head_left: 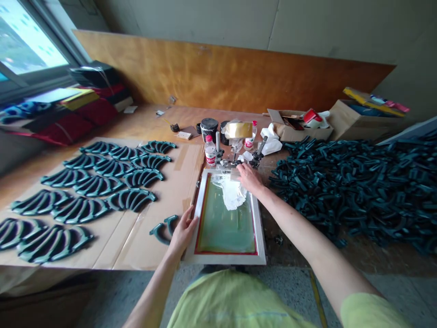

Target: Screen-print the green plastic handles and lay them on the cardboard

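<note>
A screen printing frame (260, 246) with greenish mesh lies in front of me, and a white patch of ink or paste (234, 196) covers part of its far half. My left hand (184, 231) grips the left side of the frame. Just left of that hand are two dark green curved plastic parts (160, 231) on the cardboard. My right hand (251, 178) is at the far end of the frame, its fingers closed on a small pale, translucent scraper (235, 174). Behind it stands a metal clamp (254, 160), partly hidden.
Rows of curved dark green parts (82, 205) lie on a cardboard sheet (136, 246) at left. A large heap of similar parts (355, 187) fills the right. Behind the frame are a red-capped bottle (210, 152), a black tub (209, 127) and an open cardboard box (303, 133).
</note>
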### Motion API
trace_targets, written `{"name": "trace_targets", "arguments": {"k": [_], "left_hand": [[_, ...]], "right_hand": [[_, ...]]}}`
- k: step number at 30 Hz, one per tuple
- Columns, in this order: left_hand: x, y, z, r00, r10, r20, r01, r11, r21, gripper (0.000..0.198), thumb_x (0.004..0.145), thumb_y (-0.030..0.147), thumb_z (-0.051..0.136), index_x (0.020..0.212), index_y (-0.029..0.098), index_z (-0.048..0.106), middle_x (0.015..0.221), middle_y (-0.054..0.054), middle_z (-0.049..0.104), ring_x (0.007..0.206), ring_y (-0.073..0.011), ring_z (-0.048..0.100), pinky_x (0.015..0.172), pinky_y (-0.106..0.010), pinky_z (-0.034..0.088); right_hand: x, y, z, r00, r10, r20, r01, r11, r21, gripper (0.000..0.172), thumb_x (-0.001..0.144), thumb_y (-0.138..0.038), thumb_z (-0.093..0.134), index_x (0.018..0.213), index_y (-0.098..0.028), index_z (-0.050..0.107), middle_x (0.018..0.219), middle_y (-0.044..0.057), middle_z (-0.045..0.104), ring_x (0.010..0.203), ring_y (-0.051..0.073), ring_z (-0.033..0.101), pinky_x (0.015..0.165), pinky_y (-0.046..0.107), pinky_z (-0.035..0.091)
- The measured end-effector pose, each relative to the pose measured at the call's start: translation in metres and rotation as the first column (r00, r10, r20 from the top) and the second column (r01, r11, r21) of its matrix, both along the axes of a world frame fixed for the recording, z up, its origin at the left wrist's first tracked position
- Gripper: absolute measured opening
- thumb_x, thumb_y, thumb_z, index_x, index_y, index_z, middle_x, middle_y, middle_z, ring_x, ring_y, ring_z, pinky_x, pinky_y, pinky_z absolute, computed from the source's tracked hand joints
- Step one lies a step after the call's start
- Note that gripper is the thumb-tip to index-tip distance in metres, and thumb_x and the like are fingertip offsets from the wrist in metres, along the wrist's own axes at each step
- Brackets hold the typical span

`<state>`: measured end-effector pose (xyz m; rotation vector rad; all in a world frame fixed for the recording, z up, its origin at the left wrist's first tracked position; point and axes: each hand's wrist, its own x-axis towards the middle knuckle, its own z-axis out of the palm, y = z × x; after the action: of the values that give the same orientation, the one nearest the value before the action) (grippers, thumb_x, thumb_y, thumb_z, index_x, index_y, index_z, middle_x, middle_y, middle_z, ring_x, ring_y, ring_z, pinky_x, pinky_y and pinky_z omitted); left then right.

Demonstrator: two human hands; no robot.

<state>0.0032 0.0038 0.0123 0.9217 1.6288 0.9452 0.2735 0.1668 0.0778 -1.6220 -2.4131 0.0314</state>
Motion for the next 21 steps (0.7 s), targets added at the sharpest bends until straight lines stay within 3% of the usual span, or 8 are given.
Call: {"name": "trace_targets", "arguments": {"k": [3,5,10,13,15,17,19,21], "left_hand": [[-0.004,0.001,-0.015,0.998,-0.061,0.027,0.061,0.998,-0.017,0.084,0.074,0.064,0.064,0.143,0.020,0.046,0.082,-0.003,0.071,0.070,-0.0202,0.066,0.062,-0.029,0.052],[-0.007,0.001,-0.020,0.996,-0.077,0.049,0.079,0.997,-0.025,0.082,0.075,0.063,0.063,0.143,0.021,0.046,0.086,-0.004,0.070,0.073,-0.0203,0.066,0.064,-0.028,0.052],[-0.006,0.000,-0.028,0.997,-0.048,0.060,0.049,0.999,-0.006,0.077,0.076,0.063,0.063,0.138,0.020,0.051,0.087,-0.005,0.071,0.076,-0.0212,0.066,0.065,-0.029,0.051],[-0.004,-0.001,-0.028,0.998,-0.038,0.054,0.038,0.999,0.007,0.074,0.075,0.063,0.063,0.134,0.019,0.054,0.085,-0.005,0.070,0.076,-0.0217,0.066,0.065,-0.029,0.051],[-0.003,-0.001,-0.026,0.999,-0.009,0.048,0.009,1.000,0.008,0.075,0.073,0.065,0.065,0.131,0.018,0.057,0.082,-0.005,0.070,0.074,-0.0218,0.066,0.063,-0.029,0.051],[-0.002,-0.001,-0.023,0.999,0.001,0.051,-0.001,1.000,0.006,0.076,0.072,0.065,0.065,0.130,0.018,0.058,0.082,-0.005,0.070,0.072,-0.0211,0.065,0.062,-0.028,0.050],[-0.002,-0.001,-0.017,0.998,-0.009,0.065,0.009,1.000,0.002,0.076,0.073,0.065,0.065,0.132,0.018,0.055,0.082,-0.004,0.070,0.072,-0.0201,0.065,0.062,-0.028,0.050],[-0.003,-0.002,-0.012,0.996,-0.023,0.087,0.023,1.000,-0.003,0.076,0.074,0.064,0.064,0.134,0.018,0.053,0.083,-0.004,0.070,0.071,-0.0195,0.066,0.062,-0.027,0.050]], "right_hand": [[-0.009,-0.004,-0.009,0.995,-0.017,0.098,0.032,0.987,-0.156,0.015,0.082,-0.020,0.063,0.097,-0.016,0.066,0.092,0.010,0.069,0.087,0.023,0.062,0.075,0.030,0.047],[-0.006,-0.018,-0.017,0.994,0.049,0.102,-0.033,0.988,-0.149,0.010,0.083,-0.017,0.059,0.090,-0.015,0.066,0.090,0.010,0.068,0.087,0.023,0.061,0.075,0.030,0.046],[0.019,-0.059,-0.020,0.931,0.362,0.047,-0.353,0.925,-0.139,0.022,0.078,-0.002,0.051,0.087,-0.016,0.066,0.088,0.008,0.068,0.091,0.020,0.058,0.075,0.027,0.043],[0.031,-0.059,-0.010,0.878,0.478,0.015,-0.466,0.863,-0.197,0.024,0.074,0.000,0.054,0.083,-0.019,0.066,0.084,0.004,0.067,0.087,0.018,0.058,0.074,0.026,0.041],[0.030,-0.051,-0.007,0.890,0.455,-0.015,-0.449,0.872,-0.194,0.017,0.075,-0.005,0.057,0.079,-0.020,0.066,0.080,0.003,0.066,0.083,0.018,0.057,0.073,0.027,0.041],[0.023,-0.047,-0.011,0.937,0.348,-0.039,-0.350,0.929,-0.118,0.015,0.078,-0.008,0.057,0.081,-0.020,0.067,0.083,0.004,0.066,0.084,0.019,0.057,0.075,0.028,0.042],[0.015,-0.053,-0.022,0.961,0.273,-0.047,-0.275,0.961,-0.026,0.021,0.079,-0.005,0.053,0.088,-0.018,0.068,0.089,0.007,0.067,0.091,0.021,0.056,0.080,0.031,0.043],[0.013,-0.066,-0.034,0.954,0.297,-0.046,-0.297,0.955,0.018,0.029,0.079,-0.002,0.050,0.096,-0.016,0.068,0.096,0.009,0.067,0.097,0.022,0.056,0.085,0.032,0.044]]}}
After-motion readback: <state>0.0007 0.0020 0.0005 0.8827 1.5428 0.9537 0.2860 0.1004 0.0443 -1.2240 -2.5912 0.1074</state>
